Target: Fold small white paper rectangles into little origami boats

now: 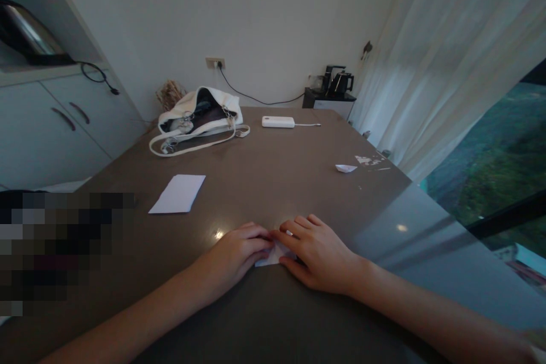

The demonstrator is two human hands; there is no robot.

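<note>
Both of my hands rest on the brown table (273,182) near its front edge, fingertips meeting over a small folded piece of white paper (269,258). My left hand (239,253) presses down on the paper's left side with its fingers curled together. My right hand (313,253) covers the right side, fingers bent and pinching the paper's top edge. Most of the paper is hidden beneath the hands.
A flat white sheet (178,193) lies to the left. A small folded white paper boat (345,168) and paper scraps (369,160) sit at the right. A white handbag (198,119) and a white power bank (278,121) are at the far end. A blurred patch covers the left edge.
</note>
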